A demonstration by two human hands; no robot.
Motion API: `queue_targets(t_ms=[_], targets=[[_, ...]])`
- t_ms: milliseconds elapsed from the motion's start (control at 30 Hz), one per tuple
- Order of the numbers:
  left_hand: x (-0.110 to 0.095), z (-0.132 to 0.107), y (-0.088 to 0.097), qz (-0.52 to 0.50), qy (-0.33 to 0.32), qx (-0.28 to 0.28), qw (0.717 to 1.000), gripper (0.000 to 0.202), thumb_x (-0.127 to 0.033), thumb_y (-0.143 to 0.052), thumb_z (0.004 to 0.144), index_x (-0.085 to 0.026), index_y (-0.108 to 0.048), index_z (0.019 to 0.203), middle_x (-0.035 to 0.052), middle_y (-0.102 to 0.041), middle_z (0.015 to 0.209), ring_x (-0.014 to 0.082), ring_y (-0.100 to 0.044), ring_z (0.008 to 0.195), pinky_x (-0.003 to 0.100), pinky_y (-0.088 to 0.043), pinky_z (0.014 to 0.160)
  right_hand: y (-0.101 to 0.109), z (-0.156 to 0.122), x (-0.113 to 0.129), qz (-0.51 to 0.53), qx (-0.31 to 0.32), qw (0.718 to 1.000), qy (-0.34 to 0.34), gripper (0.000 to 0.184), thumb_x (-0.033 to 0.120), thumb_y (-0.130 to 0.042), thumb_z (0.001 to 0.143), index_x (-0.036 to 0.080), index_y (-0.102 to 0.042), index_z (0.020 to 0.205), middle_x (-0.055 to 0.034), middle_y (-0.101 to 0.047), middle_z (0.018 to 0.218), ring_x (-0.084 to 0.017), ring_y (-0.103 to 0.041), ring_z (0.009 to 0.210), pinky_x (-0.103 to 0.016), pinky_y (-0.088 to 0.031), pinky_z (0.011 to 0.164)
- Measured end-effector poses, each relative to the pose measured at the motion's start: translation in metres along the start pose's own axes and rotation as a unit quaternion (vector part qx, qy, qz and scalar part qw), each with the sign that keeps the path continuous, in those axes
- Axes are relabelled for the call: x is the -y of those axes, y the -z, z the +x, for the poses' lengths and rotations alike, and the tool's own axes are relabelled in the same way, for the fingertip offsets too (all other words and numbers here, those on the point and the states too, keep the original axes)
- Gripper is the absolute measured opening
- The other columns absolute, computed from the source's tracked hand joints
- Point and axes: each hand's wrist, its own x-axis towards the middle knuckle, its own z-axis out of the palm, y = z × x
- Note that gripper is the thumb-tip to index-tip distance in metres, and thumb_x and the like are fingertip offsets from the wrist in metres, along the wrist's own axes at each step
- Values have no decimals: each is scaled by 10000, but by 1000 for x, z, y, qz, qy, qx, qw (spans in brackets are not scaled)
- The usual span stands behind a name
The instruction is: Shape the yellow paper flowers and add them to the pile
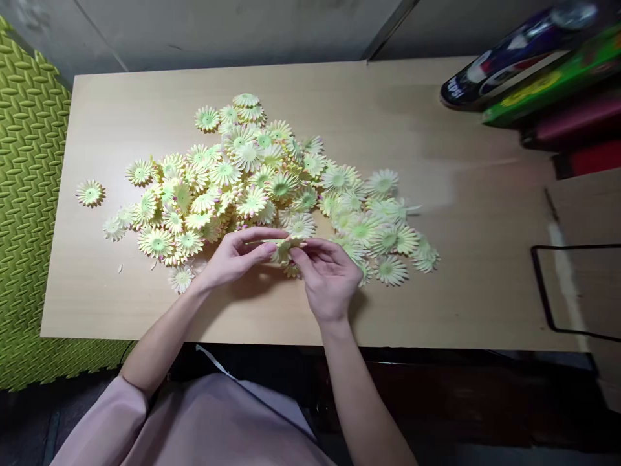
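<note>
I am watching the left hand (233, 257) and right hand (328, 277) gripping one small pale yellow-green daisy-shaped flower (282, 250) between closed fingers (264, 233), each meeting it from its own side, just nearside of the heap of matching flowers (242, 175) on the pale wooden table (485, 194).

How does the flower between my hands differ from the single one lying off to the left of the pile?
The held flower is pinched between left hand and right hand; the lone flower lies untouched on the table. The held flower is mostly hidden; the lone flower shows its whole round face. The held flower is beside the pile; the lone flower lies apart. Both look pale yellow-green.
</note>
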Motion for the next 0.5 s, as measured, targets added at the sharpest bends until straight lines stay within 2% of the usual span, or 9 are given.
queue_targets(t_ms=[67,167,200,267,300,333,400,433,500], targets=[[0,0,1,-14,13,15,1000,385,-412,-778,821,-164,-740,1114,116,-738,1164,186,-712,959,320,-567,883,-5,0,-3,8,5,1000,2,221,286,-831,751,198,-734,930,-40,-756,876,-176,-741,782,-354,-653,747],[2,0,0,-60,16,3,998,372,-376,-816,789,-181,-719,1090,86,-720,1139,152,-688,943,291,-563,870,-6,0,-1,-14,-32,997,66,277,253,-871,695,205,-747,938,-60,-733,1004,-192,-725,885,-350,-641,742],[1,0,-1,-82,19,-4,996,379,-378,-820,784,-190,-705,1092,78,-711,1140,148,-683,948,286,-566,866,-4,-1,2,-22,-61,994,92,292,237,-884,675,205,-746,930,-60,-724,1012,-185,-716,865,-332,-633,707],[0,0,-2,-121,30,-14,992,411,-394,-820,783,-207,-671,1118,64,-695,1135,147,-678,976,281,-570,871,2,-6,10,-35,-102,988,108,239,230,-866,708,199,-733,904,-43,-718,899,-144,-682,693,-280,-587,571],[-1,0,-3,-134,35,-17,990,431,-406,-816,786,-215,-655,1137,60,-689,1136,149,-677,993,279,-570,878,5,-10,13,-40,-96,990,92,172,247,-830,759,194,-722,882,-27,-706,801,-122,-645,587,-258,-548,497],[-1,-1,-3,-141,40,-18,989,451,-418,-811,790,-222,-639,1157,57,-684,1139,151,-678,1006,278,-571,883,9,-14,15,-44,-57,996,59,118,272,-784,814,190,-713,862,-13,-687,716,-111,-608,507,-244,-508,436],[-1,-1,-3,-138,38,-20,990,479,-449,-796,798,-235,-615,1186,57,-676,1160,158,-684,1016,277,-576,878,15,-20,15,-56,51,997,-11,138,323,-716,877,187,-711,853,-7,-679,649,-117,-596,457,-240,-485,396],[0,-1,-3,-133,32,-17,991,486,-462,-792,799,-242,-609,1192,59,-674,1174,164,-687,1023,275,-580,868,17,-21,12,-64,84,994,-30,157,344,-707,883,188,-718,870,-16,-699,675,-128,-624,486,-253,-520,427],[2,-1,-3,-108,22,-13,994,485,-483,-783,801,-250,-608,1190,72,-668,1224,188,-684,1067,277,-587,862,17,-19,5,-76,70,994,-33,192,377,-706,879,189,-723,915,-42,-742,788,-152,-682,591,-298,-596,548]])
